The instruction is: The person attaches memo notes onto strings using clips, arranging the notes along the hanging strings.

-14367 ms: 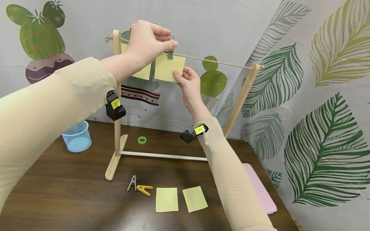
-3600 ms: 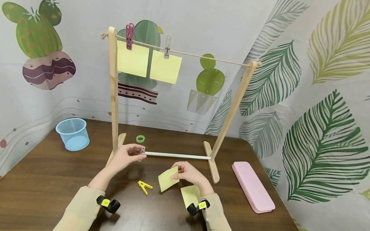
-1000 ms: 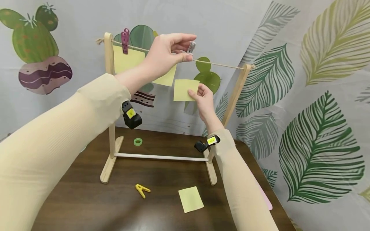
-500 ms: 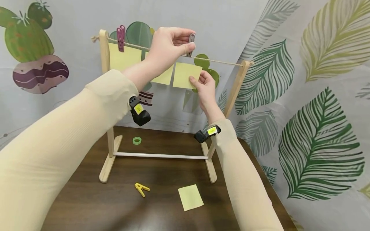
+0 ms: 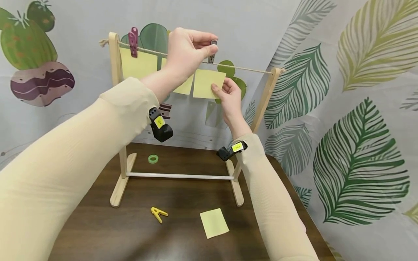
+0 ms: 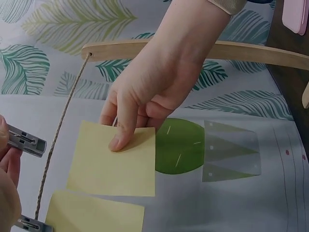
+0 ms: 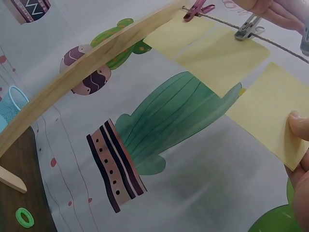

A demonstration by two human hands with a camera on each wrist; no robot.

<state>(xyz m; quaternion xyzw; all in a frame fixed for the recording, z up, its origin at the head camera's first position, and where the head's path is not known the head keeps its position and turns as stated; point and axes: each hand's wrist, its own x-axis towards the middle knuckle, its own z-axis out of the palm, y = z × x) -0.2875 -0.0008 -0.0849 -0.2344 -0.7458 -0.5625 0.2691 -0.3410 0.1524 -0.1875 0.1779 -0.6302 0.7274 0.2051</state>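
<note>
My left hand [image 5: 187, 50] pinches a grey clothespin [image 5: 212, 52] just above the rope [image 5: 243, 68]; in the left wrist view that clothespin [image 6: 26, 141] points at the rope from the side. Between thumb and fingers, my right hand [image 5: 232, 98] holds a yellow sticky note [image 5: 207, 85] by its right edge, its top edge a little below the rope. Two more notes hang to the left, one under a purple clothespin [image 5: 133, 42]. The other hanging note [image 7: 227, 58], partly behind my left hand in the head view, is fastened by a second grey clothespin [image 7: 247, 29].
A wooden stand with a left post [image 5: 115, 61], a right post [image 5: 266, 98] and a white crossbar [image 5: 179, 176] carries the rope. On the table lie a yellow clothespin [image 5: 158, 214], another sticky note [image 5: 214, 223] and a green ring [image 5: 153, 158]. A blue mesh basket [image 7: 18, 99] shows in the right wrist view.
Since the second note was clipped up, a grey clothespin and a note have been lifted from the table to the rope. In the last second the right hand has raised its note nearer the rope.
</note>
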